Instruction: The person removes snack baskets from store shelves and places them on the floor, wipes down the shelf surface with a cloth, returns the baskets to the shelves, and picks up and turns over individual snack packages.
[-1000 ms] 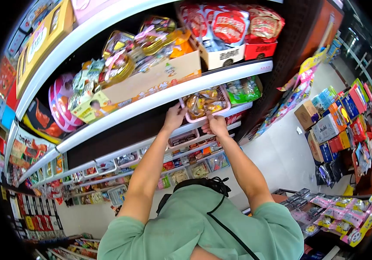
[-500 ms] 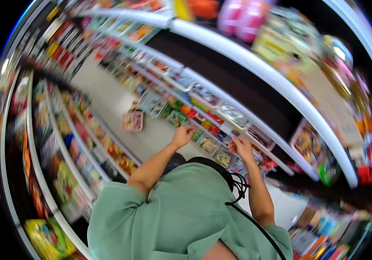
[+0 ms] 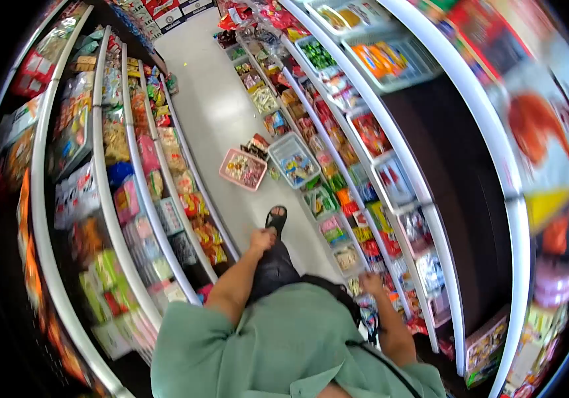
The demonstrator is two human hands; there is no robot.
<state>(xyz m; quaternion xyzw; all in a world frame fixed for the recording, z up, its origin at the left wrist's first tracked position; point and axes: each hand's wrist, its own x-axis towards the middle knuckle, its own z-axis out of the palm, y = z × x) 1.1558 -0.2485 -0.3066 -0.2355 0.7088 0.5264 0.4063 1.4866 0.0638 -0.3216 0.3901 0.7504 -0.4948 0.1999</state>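
Observation:
My left hand (image 3: 262, 239) hangs in front of my left thigh, above the sandalled foot (image 3: 276, 217), its fingers curled in with nothing showing in them. My right hand (image 3: 370, 283) is low beside the right-hand shelf, just over small bins of packets; its fingers are blurred, and I cannot make out whether it touches anything. On the floor ahead are a pink basket (image 3: 243, 170) of small wrapped sweets and a pale grey basket (image 3: 294, 160) with blue packets. Dark packets (image 3: 256, 146) lie behind the pink one.
Shelves of bagged snacks (image 3: 125, 199) line the aisle's left side. Tiered shelves with baskets of packets (image 3: 372, 134) run along the right, their white edges (image 3: 423, 192) projecting near my arm. The pale floor (image 3: 208, 99) leads to stacked boxes (image 3: 165, 14) at the far end.
The view has swung round to look more straight down the aisle. Both hands have lowered towards my sides, and a sandalled foot has come into sight.

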